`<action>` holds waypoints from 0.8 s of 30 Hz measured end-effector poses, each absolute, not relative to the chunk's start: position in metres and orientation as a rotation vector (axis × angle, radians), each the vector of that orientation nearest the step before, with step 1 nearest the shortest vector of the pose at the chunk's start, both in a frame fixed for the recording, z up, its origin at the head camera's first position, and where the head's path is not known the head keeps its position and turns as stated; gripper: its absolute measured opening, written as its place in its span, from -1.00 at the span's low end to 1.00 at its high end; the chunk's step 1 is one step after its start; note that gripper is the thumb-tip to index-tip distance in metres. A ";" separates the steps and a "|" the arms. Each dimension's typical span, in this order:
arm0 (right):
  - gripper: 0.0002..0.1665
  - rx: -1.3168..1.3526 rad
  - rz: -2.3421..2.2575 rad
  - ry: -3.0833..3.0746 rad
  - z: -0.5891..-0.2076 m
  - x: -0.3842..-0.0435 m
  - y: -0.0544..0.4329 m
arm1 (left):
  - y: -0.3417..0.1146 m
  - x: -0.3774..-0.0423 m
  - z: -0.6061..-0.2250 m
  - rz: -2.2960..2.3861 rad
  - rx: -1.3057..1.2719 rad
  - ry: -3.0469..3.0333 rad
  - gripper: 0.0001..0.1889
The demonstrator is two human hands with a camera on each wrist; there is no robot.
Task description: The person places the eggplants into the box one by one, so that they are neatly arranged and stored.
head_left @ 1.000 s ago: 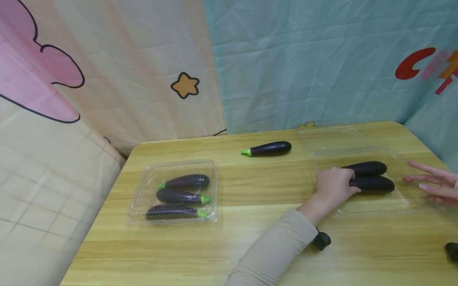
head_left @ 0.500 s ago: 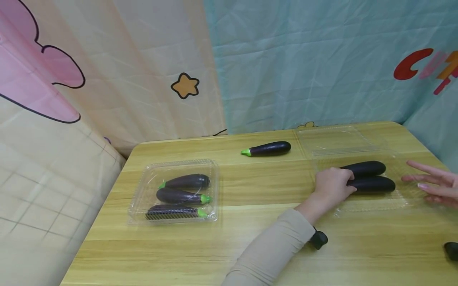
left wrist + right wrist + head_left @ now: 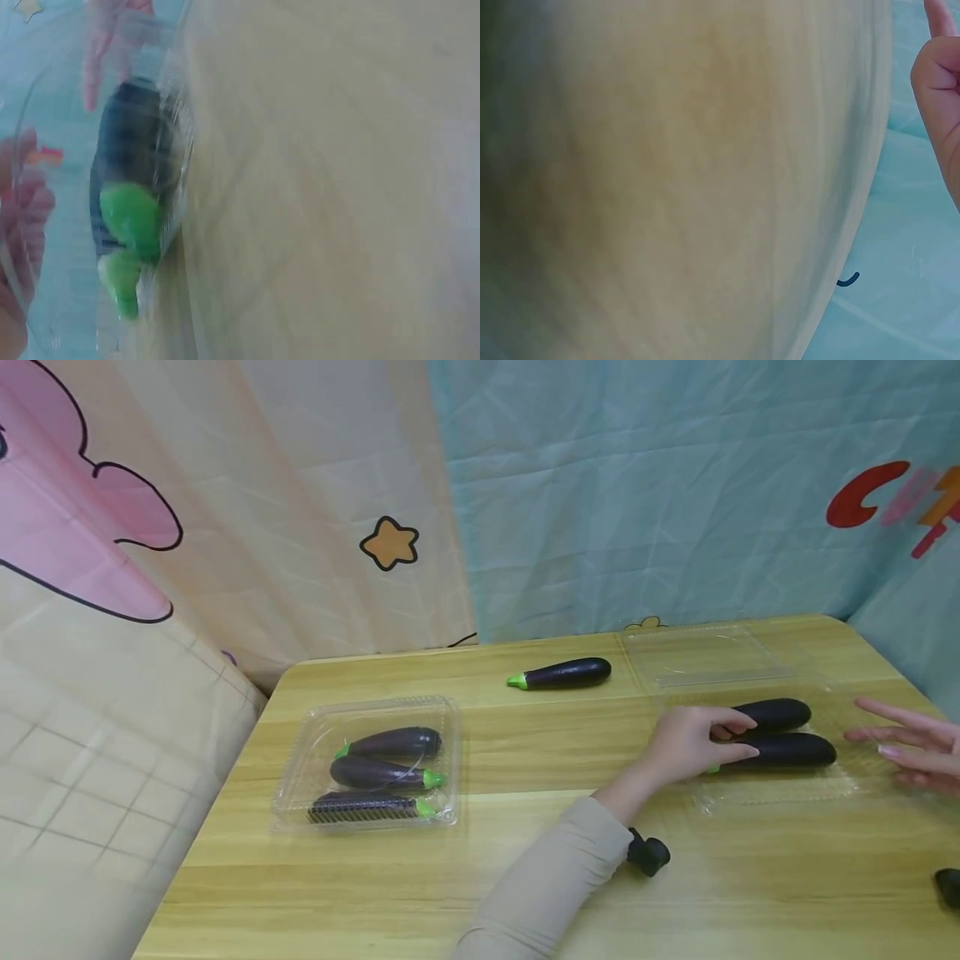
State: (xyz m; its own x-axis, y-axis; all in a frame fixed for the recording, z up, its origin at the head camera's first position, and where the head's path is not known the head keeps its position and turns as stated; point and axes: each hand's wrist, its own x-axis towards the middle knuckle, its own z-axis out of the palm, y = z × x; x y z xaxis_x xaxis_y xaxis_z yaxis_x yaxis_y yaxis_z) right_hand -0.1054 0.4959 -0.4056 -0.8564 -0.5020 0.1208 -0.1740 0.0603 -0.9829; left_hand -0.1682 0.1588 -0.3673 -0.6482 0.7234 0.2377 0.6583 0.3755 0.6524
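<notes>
Two dark eggplants lie side by side in an open clear plastic clamshell box (image 3: 813, 789) at the right: a rear eggplant (image 3: 780, 714) and a front eggplant (image 3: 795, 750). My left hand (image 3: 686, 743) hovers at their stem end, thumb and fingers apart, gripping neither. In the left wrist view the green stems (image 3: 131, 217) show through the clear plastic, with part of the left hand (image 3: 22, 232) at the left edge. My right hand (image 3: 918, 743) is beside the box's right side, fingers extended, holding nothing; whether it touches the plastic I cannot tell.
A closed clear box (image 3: 453, 752) with three eggplants (image 3: 382, 772) stands on the left of the wooden table (image 3: 517, 827). A lone eggplant (image 3: 567, 674) lies near the back edge. The open lid (image 3: 708, 653) lies flat toward the curtain (image 3: 637, 510).
My left hand has let go of the eggplants and drawn slightly left, its fingers parting. The front eggplant has shifted a little right, and its green stem now shows. The right hand stays put.
</notes>
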 end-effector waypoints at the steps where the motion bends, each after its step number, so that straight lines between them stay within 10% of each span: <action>1: -0.10 -0.694 -1.863 2.093 -0.405 -0.106 0.496 | 0.155 -0.170 -0.367 1.211 1.268 2.478 -0.67; 24: -0.12 -0.630 -1.807 2.199 -0.408 -0.105 0.495 | 0.099 -0.201 -0.370 1.729 1.136 2.290 -0.62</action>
State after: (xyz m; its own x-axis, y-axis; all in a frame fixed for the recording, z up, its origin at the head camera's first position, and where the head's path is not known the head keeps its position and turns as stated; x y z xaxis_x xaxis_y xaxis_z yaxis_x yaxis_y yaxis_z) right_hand -0.1054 0.4948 -0.4076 -0.8821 -0.4613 0.0950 -0.1826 0.1490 -0.9718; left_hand -0.2012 0.0990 -0.3697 -0.7278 0.5766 0.3712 0.5150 0.1021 0.8511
